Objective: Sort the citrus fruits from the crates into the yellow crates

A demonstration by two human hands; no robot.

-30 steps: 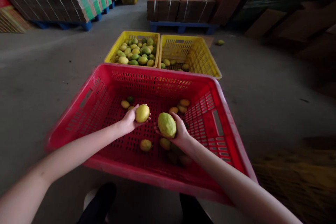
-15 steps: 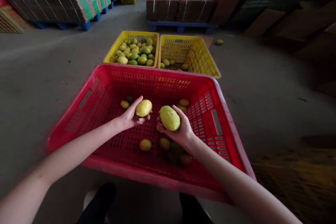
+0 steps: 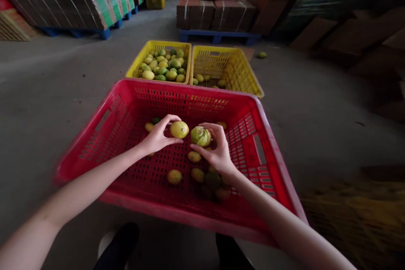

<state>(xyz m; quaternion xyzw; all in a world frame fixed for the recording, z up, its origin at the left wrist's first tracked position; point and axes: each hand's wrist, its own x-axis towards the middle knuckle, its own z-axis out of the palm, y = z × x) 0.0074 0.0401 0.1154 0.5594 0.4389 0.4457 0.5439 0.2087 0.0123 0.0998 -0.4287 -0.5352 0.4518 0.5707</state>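
Seemingly mid-inspection over the red crate (image 3: pixel 190 89): left hand (image 3: pixel 157 138) cups a yellow lemon (image 3: pixel 179 129), right hand (image 3: pixel 219 154) pinches a greenish lemon (image 3: pixel 200 136).

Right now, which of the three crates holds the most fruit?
The left yellow crate, heaped nearly to its rim; the right yellow crate and the red crate hold only a scattered few.
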